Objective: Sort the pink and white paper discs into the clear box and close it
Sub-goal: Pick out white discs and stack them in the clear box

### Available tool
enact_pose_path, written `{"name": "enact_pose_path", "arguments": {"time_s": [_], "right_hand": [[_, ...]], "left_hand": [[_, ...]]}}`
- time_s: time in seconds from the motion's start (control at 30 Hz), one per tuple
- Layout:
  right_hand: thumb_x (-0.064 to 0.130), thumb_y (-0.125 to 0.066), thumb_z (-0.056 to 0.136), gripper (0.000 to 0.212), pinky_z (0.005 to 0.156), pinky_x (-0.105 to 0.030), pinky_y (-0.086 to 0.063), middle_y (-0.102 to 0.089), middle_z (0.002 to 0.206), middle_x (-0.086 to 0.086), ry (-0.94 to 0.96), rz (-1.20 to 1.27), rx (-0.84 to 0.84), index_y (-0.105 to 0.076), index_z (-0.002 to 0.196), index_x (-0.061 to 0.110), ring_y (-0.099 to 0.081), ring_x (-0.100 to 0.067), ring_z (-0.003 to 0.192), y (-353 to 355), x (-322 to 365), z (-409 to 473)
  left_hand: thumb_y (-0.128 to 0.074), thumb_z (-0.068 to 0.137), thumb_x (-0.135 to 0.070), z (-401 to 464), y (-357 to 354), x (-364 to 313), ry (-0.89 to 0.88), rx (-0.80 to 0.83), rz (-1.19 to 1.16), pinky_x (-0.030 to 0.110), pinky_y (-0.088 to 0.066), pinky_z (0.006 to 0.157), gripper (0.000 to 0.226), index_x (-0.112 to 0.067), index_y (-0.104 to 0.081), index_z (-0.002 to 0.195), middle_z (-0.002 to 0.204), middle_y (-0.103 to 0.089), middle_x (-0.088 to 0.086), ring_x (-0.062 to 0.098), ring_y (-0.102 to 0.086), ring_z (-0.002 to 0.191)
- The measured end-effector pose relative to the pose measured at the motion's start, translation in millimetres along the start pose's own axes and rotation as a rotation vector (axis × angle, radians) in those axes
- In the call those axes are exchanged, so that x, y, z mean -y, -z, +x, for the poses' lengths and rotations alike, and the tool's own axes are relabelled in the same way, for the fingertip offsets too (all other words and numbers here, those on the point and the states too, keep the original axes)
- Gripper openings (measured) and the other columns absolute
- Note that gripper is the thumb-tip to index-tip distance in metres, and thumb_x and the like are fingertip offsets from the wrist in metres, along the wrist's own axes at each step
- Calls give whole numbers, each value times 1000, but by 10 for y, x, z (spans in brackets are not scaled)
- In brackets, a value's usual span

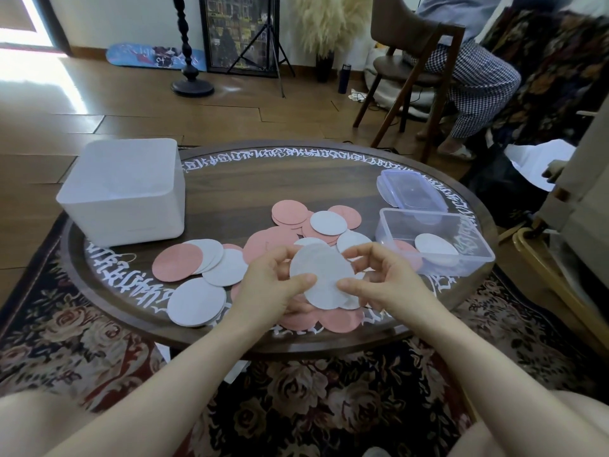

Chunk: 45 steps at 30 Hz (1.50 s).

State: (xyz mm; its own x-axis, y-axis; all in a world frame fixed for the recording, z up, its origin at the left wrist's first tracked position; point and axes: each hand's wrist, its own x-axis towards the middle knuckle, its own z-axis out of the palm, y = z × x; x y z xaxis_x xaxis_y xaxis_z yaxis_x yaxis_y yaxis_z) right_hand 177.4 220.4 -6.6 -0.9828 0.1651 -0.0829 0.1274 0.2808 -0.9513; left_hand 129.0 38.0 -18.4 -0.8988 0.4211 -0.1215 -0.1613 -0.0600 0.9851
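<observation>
A home living room: wood plank floor (138, 127), a floral rug (329, 390) under a round tabletop (230, 179) edged with white script, a wooden chair (412, 61), a vase of pampas grass (324, 37), a framed picture (240, 31) and a skateboard (155, 56) against the wall.

Hidden and cut off
Pink discs (336, 319) partly under both hands; seated person (474, 61) cropped by top edge.

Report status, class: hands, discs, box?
Both hands pinch white disc. Clear box open, few discs inside, lid behind. Most discs loose on table.
</observation>
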Motion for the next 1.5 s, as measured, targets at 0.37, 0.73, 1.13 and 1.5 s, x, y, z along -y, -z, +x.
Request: {"name": "enact_pose_path", "arguments": {"time_s": [0.37,0.73,1.13,1.5], "right_hand": [[5,-72,80,16,47,-25,-42,-60,52,5,77,-186,82,-59,74,12,-53,-11,45,149,35,-90],[12,-75,75,16,54,-15,-37,-58,57,10,136,-393,97,-61,71,17,-47,-1,54,96,-95,-93],[7,-73,78,16,52,-24,-43,-62,60,9,48,-284,80,-59,76,16,-57,-11,53,186,-93,-97],[1,-70,80,11,43,-21,-36,-64,65,1,90,107,-175,-64,85,7,-47,-10,43,476,167,4]], "left_hand": [[-59,85,-26,24,2,131,-636,-36,951,10,-34,67,19,-17,-66,101,88,-51,-11,3,-43,76],[-48,86,-29,45,-95,341,-509,103,895,31,-42,76,29,-20,-63,110,97,-60,-4,13,-52,91],[-55,86,-19,80,-82,335,-562,9,835,12,-32,63,6,-20,-61,86,74,-47,-20,0,-42,71],[-63,85,-7,314,-458,-96,-283,-2,280,23,-42,56,14,-20,-66,83,68,-64,-3,14,-57,57]]}}
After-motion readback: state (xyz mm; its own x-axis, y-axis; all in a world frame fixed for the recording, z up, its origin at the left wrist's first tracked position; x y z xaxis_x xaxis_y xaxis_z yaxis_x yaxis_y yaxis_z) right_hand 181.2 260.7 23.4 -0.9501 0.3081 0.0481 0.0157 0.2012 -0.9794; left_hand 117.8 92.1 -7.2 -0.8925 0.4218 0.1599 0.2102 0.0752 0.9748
